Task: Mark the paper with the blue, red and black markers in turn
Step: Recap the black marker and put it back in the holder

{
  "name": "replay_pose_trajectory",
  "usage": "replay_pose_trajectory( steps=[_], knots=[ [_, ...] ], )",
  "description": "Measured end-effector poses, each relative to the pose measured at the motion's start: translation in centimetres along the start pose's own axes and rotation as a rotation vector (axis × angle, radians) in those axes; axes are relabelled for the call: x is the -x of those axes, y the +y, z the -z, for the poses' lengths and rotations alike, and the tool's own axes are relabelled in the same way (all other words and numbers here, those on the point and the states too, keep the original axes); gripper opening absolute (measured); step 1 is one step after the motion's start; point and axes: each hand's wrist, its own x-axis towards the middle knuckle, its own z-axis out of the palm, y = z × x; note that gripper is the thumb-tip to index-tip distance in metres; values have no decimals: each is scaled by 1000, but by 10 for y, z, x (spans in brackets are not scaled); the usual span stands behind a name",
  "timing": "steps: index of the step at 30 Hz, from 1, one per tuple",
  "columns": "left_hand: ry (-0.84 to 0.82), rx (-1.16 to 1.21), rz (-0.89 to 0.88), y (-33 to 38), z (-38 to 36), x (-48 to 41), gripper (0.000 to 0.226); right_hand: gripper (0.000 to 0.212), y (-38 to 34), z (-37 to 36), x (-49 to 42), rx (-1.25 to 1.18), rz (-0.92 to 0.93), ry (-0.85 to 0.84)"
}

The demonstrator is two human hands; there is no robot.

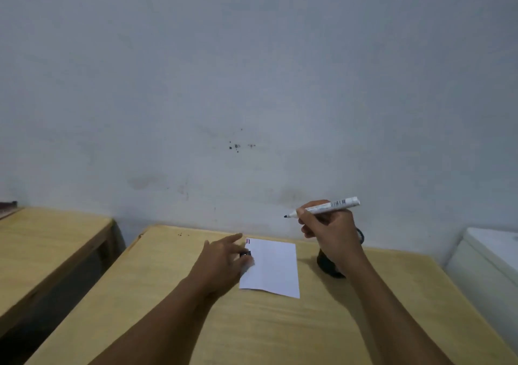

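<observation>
A white sheet of paper (273, 266) lies on the wooden table (280, 322), with short red and dark marks at its top left corner. My right hand (330, 233) holds an uncapped white marker (325, 207) with a black tip, raised above the paper's far right corner, tip pointing left. My left hand (221, 261) rests on the paper's left edge and pinches a small black cap (246, 253) between its fingers. The other markers are not visible.
A dark round holder (326, 266) stands on the table right of the paper, mostly behind my right wrist. A second wooden table (47, 238) stands to the left across a gap. A white box-like object (493, 255) sits at the right. A wall rises just behind.
</observation>
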Motion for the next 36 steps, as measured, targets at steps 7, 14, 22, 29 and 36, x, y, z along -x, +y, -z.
replay_pose_trajectory(
  steps=[7, 14, 22, 29, 36],
  knots=[
    [152, 296, -113, 79, 57, 22, 4, 12, -57, 20, 38, -15, 52, -33],
    [244, 485, -254, 150, 102, 44, 10, 15, -109, 26, 61, -55, 138, -16],
    [214, 473, -315, 185, 111, 60, 14, 13, -137, 31, 82, -4, 176, -42],
    [189, 478, -372, 198, 116, 62, 11, 16, -147, 37, 86, 40, 142, -110],
    [193, 498, -366, 199, 117, 59, 12, 19, -147, 39, 83, 21, 104, -170]
  ],
)
